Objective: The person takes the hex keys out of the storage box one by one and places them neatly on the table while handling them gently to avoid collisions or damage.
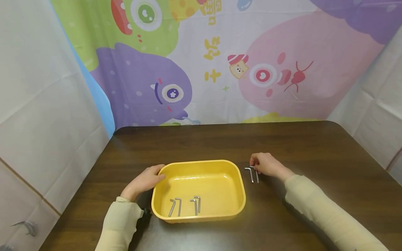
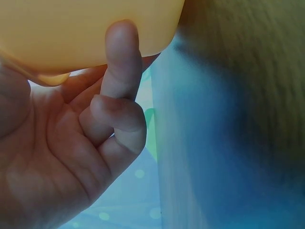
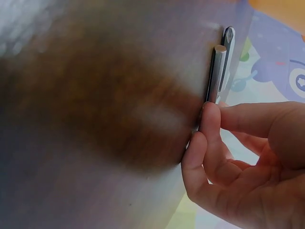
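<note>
My left hand [image 1: 146, 180] holds the left rim of a yellow plastic tray [image 1: 216, 195], thumb over the edge. In the left wrist view, fingers [image 2: 123, 52] press against the tray's outer wall [image 2: 57, 38]. Several silver L-shaped hex keys [image 1: 179, 207] lie inside, near the front. Right of the tray, two more rest on the table side by side. My right hand [image 1: 267, 164] pinches the right-hand hex key [image 1: 257, 177] near its bend, between thumb and fingertips. The other hex key [image 1: 251, 176] lies just left of it, untouched.
The dark wooden table [image 1: 301, 150] has rounded back corners. Behind it hangs a cartoon-printed cloth [image 1: 216, 101]. White walls stand at both sides, and a metal hook-like fitting [image 1: 28, 227] is on the left one.
</note>
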A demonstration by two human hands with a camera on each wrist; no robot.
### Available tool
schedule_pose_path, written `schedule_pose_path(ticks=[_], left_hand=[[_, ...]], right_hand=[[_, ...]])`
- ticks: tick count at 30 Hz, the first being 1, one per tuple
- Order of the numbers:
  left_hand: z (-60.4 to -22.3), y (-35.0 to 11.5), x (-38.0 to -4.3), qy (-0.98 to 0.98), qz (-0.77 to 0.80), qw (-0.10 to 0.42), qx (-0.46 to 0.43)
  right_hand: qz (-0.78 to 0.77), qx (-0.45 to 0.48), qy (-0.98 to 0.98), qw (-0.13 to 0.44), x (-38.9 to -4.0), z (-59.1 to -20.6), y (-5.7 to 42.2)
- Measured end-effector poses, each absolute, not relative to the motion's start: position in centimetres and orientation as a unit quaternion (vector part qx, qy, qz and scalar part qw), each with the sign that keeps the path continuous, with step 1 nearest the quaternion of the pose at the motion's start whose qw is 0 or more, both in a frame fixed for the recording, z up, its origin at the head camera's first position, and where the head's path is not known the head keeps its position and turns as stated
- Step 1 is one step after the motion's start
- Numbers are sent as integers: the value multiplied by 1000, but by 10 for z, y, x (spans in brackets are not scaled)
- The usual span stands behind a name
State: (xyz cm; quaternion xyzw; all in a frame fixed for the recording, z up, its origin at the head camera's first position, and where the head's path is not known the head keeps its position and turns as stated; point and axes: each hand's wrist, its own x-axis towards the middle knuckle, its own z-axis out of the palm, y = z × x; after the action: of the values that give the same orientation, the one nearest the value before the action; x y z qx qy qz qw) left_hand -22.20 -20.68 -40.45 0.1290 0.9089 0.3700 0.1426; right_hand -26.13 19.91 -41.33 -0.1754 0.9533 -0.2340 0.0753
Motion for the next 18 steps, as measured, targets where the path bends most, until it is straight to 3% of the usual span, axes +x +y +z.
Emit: schedule_pose_path(ticks=[18], left_hand=[[-405,-207,-223,910,369,143,125]], right_hand=[[-226,-191,952,81,-263,-412,200]])
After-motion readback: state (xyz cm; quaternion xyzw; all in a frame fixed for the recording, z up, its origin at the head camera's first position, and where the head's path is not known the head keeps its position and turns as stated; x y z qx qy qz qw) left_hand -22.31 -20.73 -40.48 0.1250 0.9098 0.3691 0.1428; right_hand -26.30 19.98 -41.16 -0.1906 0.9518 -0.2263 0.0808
